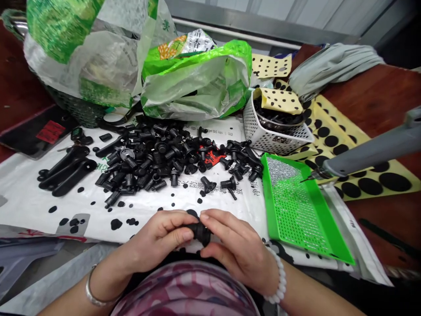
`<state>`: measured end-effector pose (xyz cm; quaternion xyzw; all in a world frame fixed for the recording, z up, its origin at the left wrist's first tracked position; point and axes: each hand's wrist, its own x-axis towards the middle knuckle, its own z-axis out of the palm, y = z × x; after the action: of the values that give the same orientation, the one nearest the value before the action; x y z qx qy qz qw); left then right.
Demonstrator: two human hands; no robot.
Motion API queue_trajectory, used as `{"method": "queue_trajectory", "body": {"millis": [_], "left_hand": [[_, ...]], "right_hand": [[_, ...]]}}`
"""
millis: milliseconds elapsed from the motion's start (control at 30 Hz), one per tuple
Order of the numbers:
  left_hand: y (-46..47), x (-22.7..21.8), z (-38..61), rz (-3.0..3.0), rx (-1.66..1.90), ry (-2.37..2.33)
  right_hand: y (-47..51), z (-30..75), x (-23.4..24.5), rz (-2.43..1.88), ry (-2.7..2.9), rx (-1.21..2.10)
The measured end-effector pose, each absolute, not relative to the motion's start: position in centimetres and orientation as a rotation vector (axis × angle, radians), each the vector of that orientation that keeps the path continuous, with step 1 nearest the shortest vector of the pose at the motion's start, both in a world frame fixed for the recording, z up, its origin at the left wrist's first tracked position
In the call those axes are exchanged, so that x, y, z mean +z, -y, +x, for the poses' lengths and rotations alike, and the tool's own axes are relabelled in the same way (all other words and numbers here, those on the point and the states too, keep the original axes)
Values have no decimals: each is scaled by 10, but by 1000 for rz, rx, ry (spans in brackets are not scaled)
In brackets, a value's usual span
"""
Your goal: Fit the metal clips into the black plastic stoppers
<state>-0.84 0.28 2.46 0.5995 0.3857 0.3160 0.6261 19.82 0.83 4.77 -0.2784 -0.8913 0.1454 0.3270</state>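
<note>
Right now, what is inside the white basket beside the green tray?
Dark glossy pieces fill the white basket. A yellow sheet with black dots lies over its top and hides part of them; the lower layers cannot be seen.

Black part (199,231) was mostly hidden between fingers of left hand (158,241) and right hand (237,248); shape unclear. Grey tool (371,153) ran off right edge. Dotted sheet (279,100) covered part of white basket (263,134) contents. Bag (82,48) cropped at top.
</note>
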Motion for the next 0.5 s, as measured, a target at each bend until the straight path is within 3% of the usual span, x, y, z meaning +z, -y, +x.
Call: {"method": "queue_trajectory", "body": {"millis": [200, 500], "left_hand": [[-6, 30, -10, 1794, 812, -1030], [-4, 21, -4, 1803, 887, -1029]], "right_hand": [[-12, 189, 46, -820, 2242, 367], [-14, 180, 52, -986, 2273, 316]]}}
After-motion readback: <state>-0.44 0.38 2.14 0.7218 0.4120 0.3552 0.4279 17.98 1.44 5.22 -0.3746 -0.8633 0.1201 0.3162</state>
